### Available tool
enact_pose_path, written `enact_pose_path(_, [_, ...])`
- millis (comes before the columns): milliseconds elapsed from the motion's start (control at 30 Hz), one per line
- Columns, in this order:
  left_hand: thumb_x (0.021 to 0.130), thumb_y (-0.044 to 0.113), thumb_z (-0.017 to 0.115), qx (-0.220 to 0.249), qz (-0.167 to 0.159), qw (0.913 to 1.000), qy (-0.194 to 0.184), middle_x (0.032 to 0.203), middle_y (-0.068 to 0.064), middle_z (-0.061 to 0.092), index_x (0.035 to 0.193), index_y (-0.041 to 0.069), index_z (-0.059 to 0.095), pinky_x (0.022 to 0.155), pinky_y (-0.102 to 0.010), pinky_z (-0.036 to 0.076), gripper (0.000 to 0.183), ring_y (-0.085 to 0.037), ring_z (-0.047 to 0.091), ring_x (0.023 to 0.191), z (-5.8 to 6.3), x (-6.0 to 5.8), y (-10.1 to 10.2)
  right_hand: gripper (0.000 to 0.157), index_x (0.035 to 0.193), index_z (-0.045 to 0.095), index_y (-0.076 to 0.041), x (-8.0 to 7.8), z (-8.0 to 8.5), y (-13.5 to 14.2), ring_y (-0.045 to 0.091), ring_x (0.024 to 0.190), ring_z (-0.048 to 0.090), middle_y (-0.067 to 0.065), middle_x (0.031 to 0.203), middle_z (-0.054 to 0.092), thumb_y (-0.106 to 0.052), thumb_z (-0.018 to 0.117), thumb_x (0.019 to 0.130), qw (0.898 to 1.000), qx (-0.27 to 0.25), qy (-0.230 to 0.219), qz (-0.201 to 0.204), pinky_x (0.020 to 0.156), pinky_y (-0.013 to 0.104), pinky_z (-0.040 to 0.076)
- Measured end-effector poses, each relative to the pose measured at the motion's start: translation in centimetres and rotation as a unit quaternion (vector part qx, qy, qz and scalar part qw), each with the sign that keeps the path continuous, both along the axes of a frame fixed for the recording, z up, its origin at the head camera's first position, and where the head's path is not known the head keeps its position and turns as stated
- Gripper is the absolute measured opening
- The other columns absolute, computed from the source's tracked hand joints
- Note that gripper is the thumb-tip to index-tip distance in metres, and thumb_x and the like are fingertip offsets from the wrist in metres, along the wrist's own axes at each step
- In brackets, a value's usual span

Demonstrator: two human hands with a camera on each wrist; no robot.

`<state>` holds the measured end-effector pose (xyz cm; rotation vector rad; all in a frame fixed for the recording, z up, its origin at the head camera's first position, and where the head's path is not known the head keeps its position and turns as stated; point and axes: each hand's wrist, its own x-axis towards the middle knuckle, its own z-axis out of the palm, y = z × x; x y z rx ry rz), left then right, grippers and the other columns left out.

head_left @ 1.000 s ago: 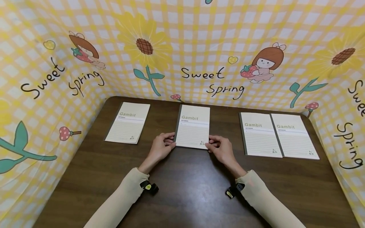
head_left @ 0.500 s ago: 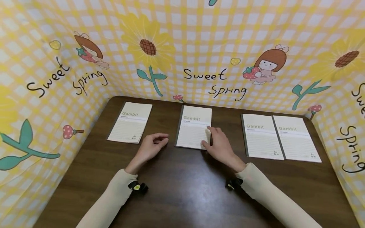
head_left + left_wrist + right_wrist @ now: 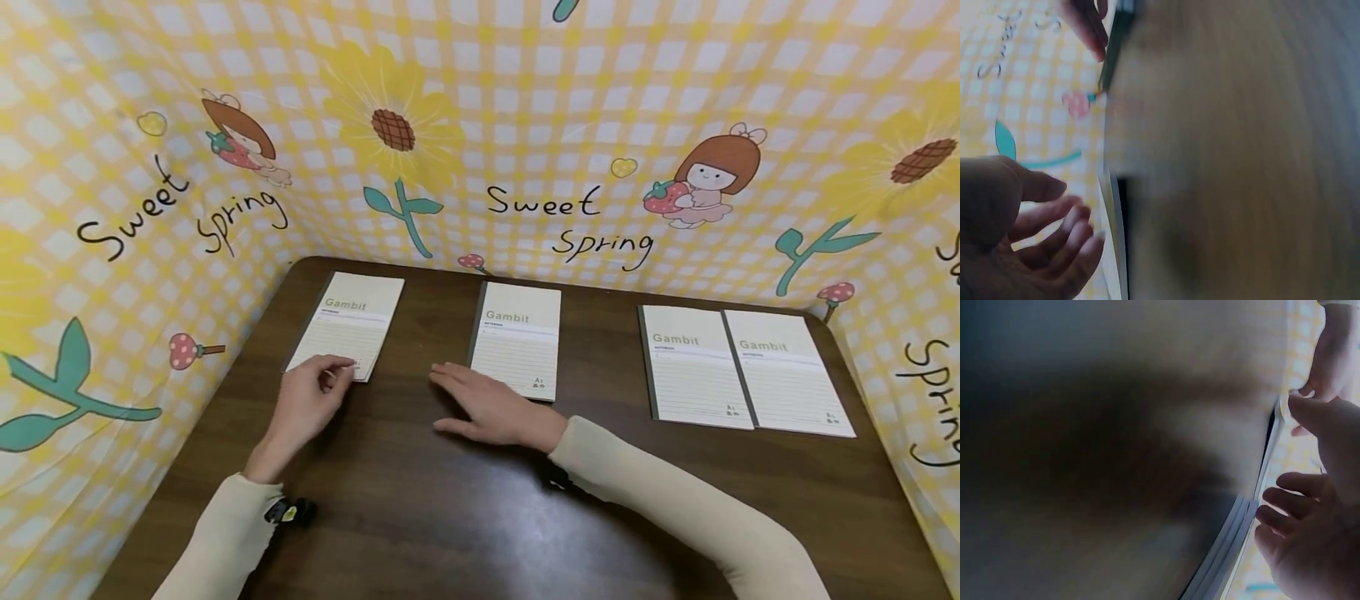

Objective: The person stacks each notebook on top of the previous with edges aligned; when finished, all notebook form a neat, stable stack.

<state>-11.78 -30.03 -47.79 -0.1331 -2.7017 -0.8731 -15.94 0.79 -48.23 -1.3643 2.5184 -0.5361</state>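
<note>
Ten-o'clock cream rectangular paper notebook (image 3: 348,321), long axis toward one, near end behind left hand (image 3: 309,400), fingers half-curled; right hand (image 3: 491,407) splayed.

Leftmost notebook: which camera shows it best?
Head: nearly all of the leftmost notebook shows, cover print readable, though the left hand covers part of its near edge. Left wrist shows only a thin edge-on strip; right wrist, apparently just a narrow edge.
</note>
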Motion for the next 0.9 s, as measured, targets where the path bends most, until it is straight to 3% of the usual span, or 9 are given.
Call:
enact_pose_path(67, [0.095, 0.008, 0.073, -0.017, 0.020, 0.9996, 0.013, 0.089, -0.016, 0.072, 0.108, -0.002, 0.078, 0.065, -0.031, 0.053, 0.017, -0.023, 0.066, 0.072, -0.2, 0.3, -1.3, 0.081, 0.167, 0.023, -0.008, 0.0, 0.0, -1.5, 0.027, 0.163, 0.020, 0.010, 0.176, 0.020, -0.056, 0.049, 0.107, 0.999, 0.030, -0.005, 0.031, 0.132, 0.041, 0.026])
enact_pose_path(167, [0.095, 0.012, 0.074, -0.033, 0.029, 0.9990, 0.009, 0.109, -0.026, 0.070, 0.117, -0.005, 0.074, 0.079, -0.053, 0.055, 0.028, -0.040, 0.068, 0.092, -0.4, 0.6, -3.0, 0.085, 0.168, 0.016, -0.010, -0.3, -0.3, -3.7, 0.025, 0.165, 0.015, 0.007, 0.177, 0.012, -0.060, 0.047, 0.106, 0.997, 0.053, -0.011, 0.058, 0.133, 0.037, 0.023])
enact_pose_path(233, [0.097, 0.017, 0.074, -0.044, 0.021, 0.9987, -0.014, 0.128, -0.032, 0.064, 0.127, -0.006, 0.068, 0.092, -0.066, 0.049, 0.039, -0.051, 0.062, 0.113, -0.6, 0.7, -4.0, 0.087, 0.168, 0.013, -0.010, -0.6, -0.6, -4.9, 0.025, 0.165, 0.012, 0.006, 0.178, 0.008, -0.061, 0.046, 0.106, 0.996, 0.056, -0.012, 0.066, 0.133, 0.036, 0.022])
enact_pose_path(300, [0.101, 0.026, 0.070, -0.057, 0.007, 0.9969, -0.055, 0.146, -0.036, 0.053, 0.140, -0.006, 0.060, 0.104, -0.073, 0.042, 0.051, -0.057, 0.050, 0.132, -0.8, 0.8, -4.9, 0.088, 0.169, 0.010, -0.010, -0.9, -1.0, -6.1, 0.026, 0.165, 0.010, 0.007, 0.178, 0.004, -0.061, 0.045, 0.106, 0.996, 0.054, -0.007, 0.070, 0.133, 0.035, 0.020])
enact_pose_path(400, [0.106, 0.040, 0.061, -0.080, -0.022, 0.9887, -0.125, 0.164, -0.035, 0.032, 0.155, -0.003, 0.045, 0.113, -0.075, 0.031, 0.067, -0.059, 0.031, 0.149, -1.0, 0.9, -5.9, 0.091, 0.169, 0.004, -0.010, -1.3, -1.4, -7.6, 0.027, 0.166, 0.006, 0.007, 0.178, -0.002, -0.061, 0.045, 0.106, 0.996, 0.049, -0.002, 0.071, 0.134, 0.036, 0.018])
enact_pose_path(533, [0.108, 0.050, 0.052, -0.099, -0.052, 0.9747, -0.193, 0.172, -0.029, 0.012, 0.164, 0.003, 0.028, 0.120, -0.075, 0.020, 0.077, -0.055, 0.011, 0.158, -1.0, 1.0, -6.5, 0.092, 0.169, 0.000, -0.014, -1.6, -1.3, -9.4, 0.024, 0.166, 0.001, 0.002, 0.178, -0.005, -0.064, 0.044, 0.105, 0.996, 0.055, -0.004, 0.068, 0.135, 0.042, 0.015])
enact_pose_path(667, [0.107, 0.053, 0.050, -0.110, -0.063, 0.9650, -0.230, 0.174, -0.026, 0.004, 0.167, 0.006, 0.021, 0.124, -0.073, 0.012, 0.081, -0.053, 0.003, 0.159, -0.7, 1.0, -6.4, 0.090, 0.170, 0.002, -0.019, -1.6, -1.0, -10.3, 0.018, 0.166, 0.000, -0.004, 0.178, -0.004, -0.067, 0.041, 0.105, 0.994, 0.083, -0.003, 0.066, 0.135, 0.048, 0.012])
enact_pose_path(900, [0.107, 0.054, 0.051, -0.122, -0.073, 0.9574, -0.251, 0.173, -0.026, 0.004, 0.166, 0.006, 0.020, 0.125, -0.072, 0.012, 0.082, -0.054, 0.003, 0.159, -0.2, 1.2, -5.7, 0.088, 0.169, 0.007, -0.017, -1.3, -1.0, -10.4, 0.016, 0.166, 0.005, -0.002, 0.178, 0.001, -0.067, 0.038, 0.105, 0.991, 0.113, 0.028, 0.064, 0.135, 0.046, 0.014])
